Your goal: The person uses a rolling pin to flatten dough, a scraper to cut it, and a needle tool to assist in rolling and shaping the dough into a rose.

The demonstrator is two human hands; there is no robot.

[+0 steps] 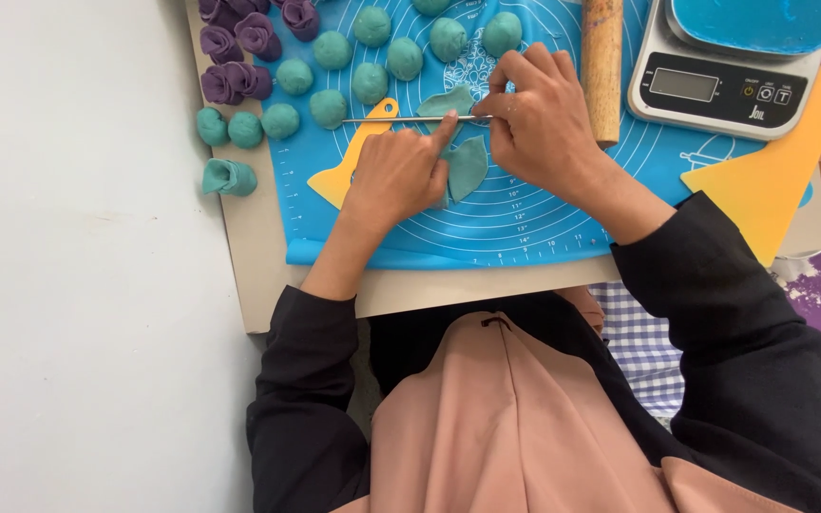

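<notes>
A flat teal dough round lies on the blue silicone mat, folded into petal-like lobes. A thin metal rod lies across it. My right hand pinches the rod's right end. My left hand rests on the mat, its forefinger pressing the rod at the dough. A small yellow scraper lies partly under my left hand.
Several teal dough balls sit in rows at the mat's far side, with purple dough flowers and one teal flower to the left. A wooden rolling pin, a kitchen scale and a large yellow scraper lie right.
</notes>
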